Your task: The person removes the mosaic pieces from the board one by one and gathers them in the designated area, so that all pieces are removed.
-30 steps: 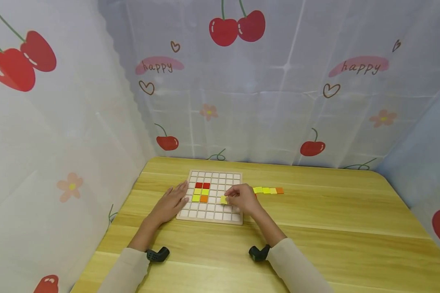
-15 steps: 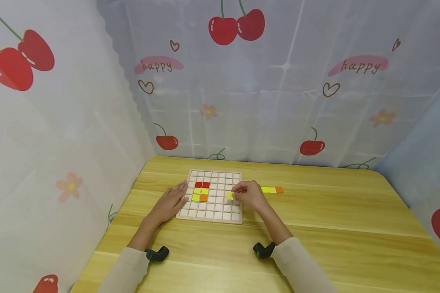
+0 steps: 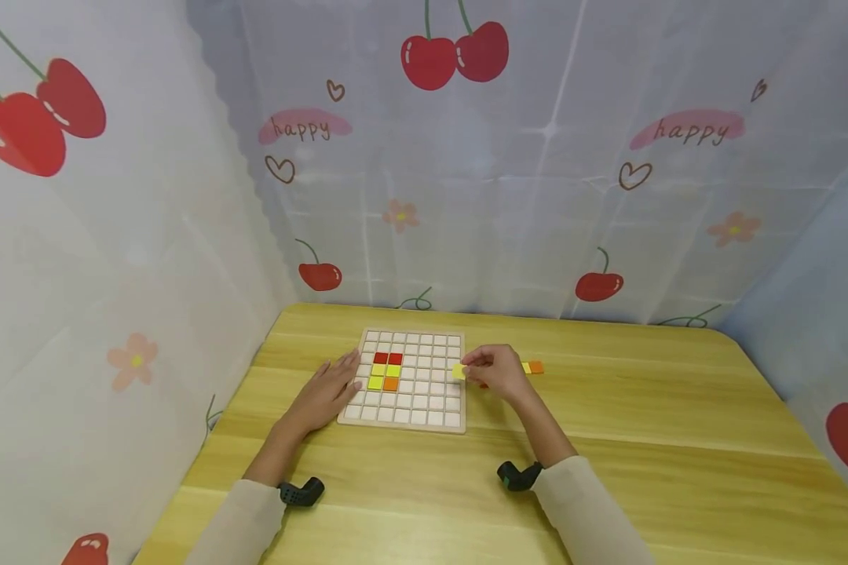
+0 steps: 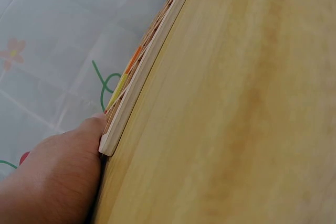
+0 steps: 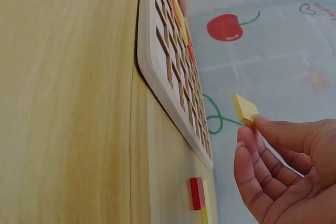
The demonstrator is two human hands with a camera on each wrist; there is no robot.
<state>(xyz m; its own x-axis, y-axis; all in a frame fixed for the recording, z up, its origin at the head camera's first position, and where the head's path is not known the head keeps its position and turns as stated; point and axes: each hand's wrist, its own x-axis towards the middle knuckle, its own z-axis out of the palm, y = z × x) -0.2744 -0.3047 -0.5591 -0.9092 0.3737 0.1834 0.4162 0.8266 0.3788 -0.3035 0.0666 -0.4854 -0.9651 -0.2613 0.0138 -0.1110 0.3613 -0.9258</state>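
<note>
A square wooden grid board [image 3: 434, 402] lies on the table. Several tiles sit in its left part: red tiles [image 3: 381, 359] at the back, yellow tiles [image 3: 393, 370] below them, and an orange tile [image 3: 391, 384] at the front. My left hand [image 3: 327, 392] rests at the board's left edge, fingers extended; its thumb touches the board corner in the left wrist view. Between thumb and fingertips, my right hand [image 3: 500, 372] pinches a yellow tile [image 5: 244, 109]. That tile is held up, apart from the board, near its right edge.
Right of the board, a row of loose tiles is partly hidden behind my right hand; an orange tile [image 3: 537, 367] ends it. A red tile [image 5: 197, 193] lies there too. A cherry-print curtain [image 3: 509, 212] stands behind the wooden table [image 3: 650, 416].
My right hand has moved right from above the board's cells to its right edge, carrying the yellow tile and covering more of the loose row. My left hand stays in place.
</note>
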